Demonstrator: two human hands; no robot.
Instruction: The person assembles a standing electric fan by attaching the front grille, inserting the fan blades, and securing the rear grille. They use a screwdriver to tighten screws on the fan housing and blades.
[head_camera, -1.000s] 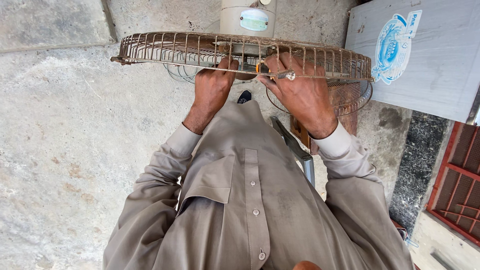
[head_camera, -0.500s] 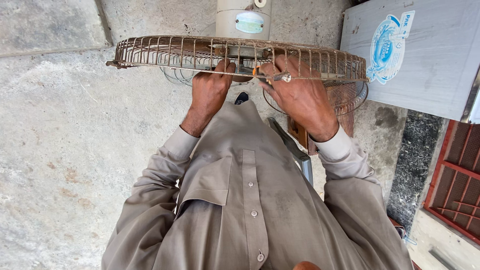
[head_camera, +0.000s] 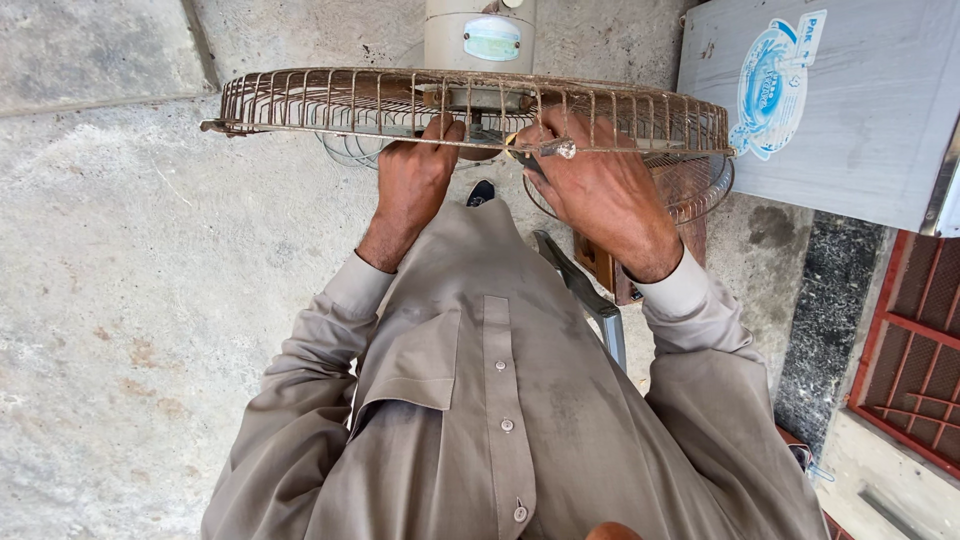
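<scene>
Your left hand (head_camera: 412, 185) is curled onto the near rim of the rusty fan guard (head_camera: 300, 100), fingers hooked through the wires, so it's clamped on the cage itself. Right hand (head_camera: 600, 190) sits just beside it on the same rim, fingers closed around something small with a bit of yellow showing, can't really tell what it is, and there's a ring (head_camera: 562, 149) on one finger. The guard lies flat across the top of the view, with the pale motor housing (head_camera: 478, 38) poking up behind its middle. A second, finer grille (head_camera: 690, 190) peeks out under the right end of the guard. Under your right forearm there's a grey metal bar (head_camera: 590, 300) and a wooden block (head_camera: 600, 268). Concrete floor (head_camera: 120, 280) all round, white panel (head_camera: 850, 110) at the top right corner.
</scene>
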